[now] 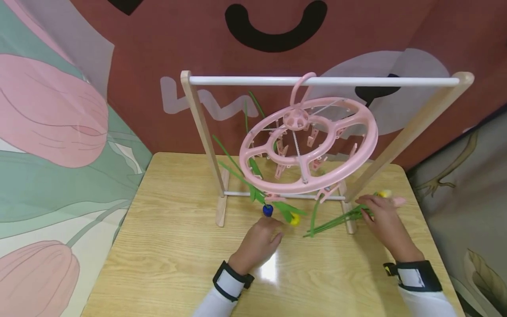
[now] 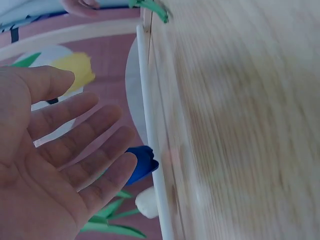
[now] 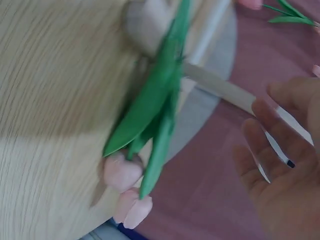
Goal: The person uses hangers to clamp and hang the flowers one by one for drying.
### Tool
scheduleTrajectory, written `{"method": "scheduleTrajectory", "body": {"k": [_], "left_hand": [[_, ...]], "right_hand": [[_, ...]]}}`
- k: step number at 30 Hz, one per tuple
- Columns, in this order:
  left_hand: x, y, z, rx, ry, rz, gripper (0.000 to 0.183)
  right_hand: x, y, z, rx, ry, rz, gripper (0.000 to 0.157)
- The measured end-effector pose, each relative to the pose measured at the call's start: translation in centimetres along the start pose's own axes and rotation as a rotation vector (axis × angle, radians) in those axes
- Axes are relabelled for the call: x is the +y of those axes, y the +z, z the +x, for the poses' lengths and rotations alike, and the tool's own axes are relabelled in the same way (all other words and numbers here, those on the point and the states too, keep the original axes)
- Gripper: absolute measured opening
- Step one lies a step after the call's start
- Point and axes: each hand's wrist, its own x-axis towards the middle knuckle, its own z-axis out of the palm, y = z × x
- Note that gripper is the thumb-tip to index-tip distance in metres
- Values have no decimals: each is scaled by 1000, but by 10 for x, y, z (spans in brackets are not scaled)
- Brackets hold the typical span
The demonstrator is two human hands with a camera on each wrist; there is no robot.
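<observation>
Right hand (image 1: 383, 222) nearer green-stemmed artificial tulips (image 1: 350, 216)
Stems (image 1: 330, 225) slant toward left hand (image 1: 256, 242), blooms (image 1: 398, 201) away; both hands spread, empty.

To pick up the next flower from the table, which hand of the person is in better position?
Probably the right hand: it is close to the flowers lying on the table, open and holding nothing. The left hand is also empty but farther away, near the blue flower.
</observation>
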Motion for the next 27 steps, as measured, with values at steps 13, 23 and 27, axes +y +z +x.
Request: {"method": "scheduleTrajectory", "body": {"k": [13, 23, 27], "left_hand": [[19, 22, 2, -87, 156, 283, 14], [33, 27, 9, -62, 203, 348, 31], [38, 27, 15, -33, 218, 359, 39]], "right_hand": [[41, 23, -7, -205, -61, -288, 36], [43, 19, -4, -138, -139, -286, 27], [36, 14, -1, -166, -144, -271, 34]]}}
